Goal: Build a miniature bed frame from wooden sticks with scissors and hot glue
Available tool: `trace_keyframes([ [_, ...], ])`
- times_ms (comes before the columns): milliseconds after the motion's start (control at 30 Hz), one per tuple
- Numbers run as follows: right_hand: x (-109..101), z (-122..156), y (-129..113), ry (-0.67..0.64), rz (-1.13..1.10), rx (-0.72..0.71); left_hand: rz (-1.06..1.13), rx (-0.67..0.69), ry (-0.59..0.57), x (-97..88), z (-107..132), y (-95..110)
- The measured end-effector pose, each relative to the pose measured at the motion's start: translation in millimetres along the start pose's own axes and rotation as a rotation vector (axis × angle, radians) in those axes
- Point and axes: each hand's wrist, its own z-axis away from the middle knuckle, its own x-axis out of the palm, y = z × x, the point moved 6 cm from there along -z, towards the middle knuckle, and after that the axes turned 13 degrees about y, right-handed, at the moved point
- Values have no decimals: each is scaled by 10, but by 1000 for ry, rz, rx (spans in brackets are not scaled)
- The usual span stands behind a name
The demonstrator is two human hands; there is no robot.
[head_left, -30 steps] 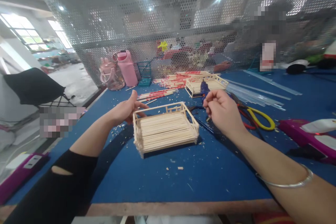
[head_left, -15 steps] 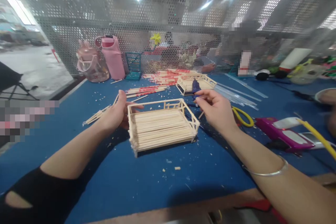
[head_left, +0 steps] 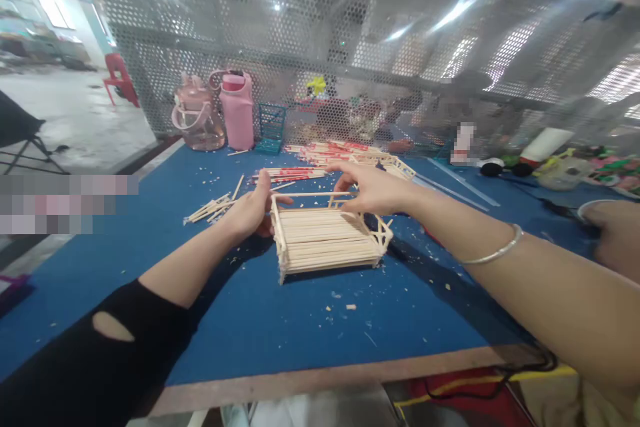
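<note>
A small tray-like frame (head_left: 325,240) of pale wooden sticks, with a slatted floor and raised rails, stands on the blue tabletop in front of me. At its left end my left hand (head_left: 253,210) grips the corner, thumb up and fingers partly hidden behind the rail. My right hand (head_left: 375,190) arches over the back right rail, its thumb and fingers apart; I see nothing held in it. Loose short sticks (head_left: 213,208) lie left of my left hand. Behind the frame is a bundle of sticks with red bands (head_left: 295,175).
A second stick frame (head_left: 397,165) is partly hidden behind my right hand. Clear rods (head_left: 450,192) lie to the right. Pink bottles (head_left: 237,113) and a small teal rack (head_left: 271,130) line the perforated metal screen. At the right edge another person's hand (head_left: 613,227) shows.
My right hand has moved left, from a dark blue tool to above the frame's back rail. My left hand stays at the frame's left end. The camera view has shifted.
</note>
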Motion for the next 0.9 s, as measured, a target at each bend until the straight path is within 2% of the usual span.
trace_keyframes([
  [167, 41, 42, 99, 57, -55, 61, -27, 17, 2, 7, 9, 16],
  [300, 15, 30, 40, 95, -57, 46, -41, 26, 4, 4, -1, 10],
  [567, 27, 38, -45, 82, 31, 54, -39, 19, 10, 2, 12, 27],
  [900, 16, 36, -104, 108, 145, -76, -52, 44, 24, -8, 34, 55],
])
